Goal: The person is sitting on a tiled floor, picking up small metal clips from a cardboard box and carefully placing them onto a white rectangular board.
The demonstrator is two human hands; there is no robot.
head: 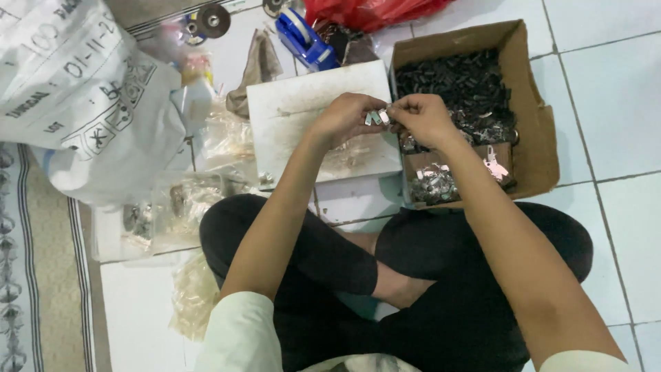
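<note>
Both my hands meet over the far edge of the white board (303,131): my left hand (344,118) and my right hand (421,118) are pinched narrow on a few small shiny metal clips (377,118), fingertips of one hand almost touching those of the other. The clips sit between them, lifted just above the board, near the left wall of the cardboard box (533,131).

To do this well, I judge I should keep the grip at the very tips so the pieces stay lined up and none slips down between my crossed legs, and keep the work over the board, where a dropped piece would be easy to find.

Just right of my hands the box holds a heap of small dark parts (458,86) at its far end and a pile of silvery pieces (434,184) in a smaller tray at its near end. Far behind the board lies a blue tape dispenser (303,38). To the left are clear plastic bags (200,200) of parts and a big white sack (76,96).
</note>
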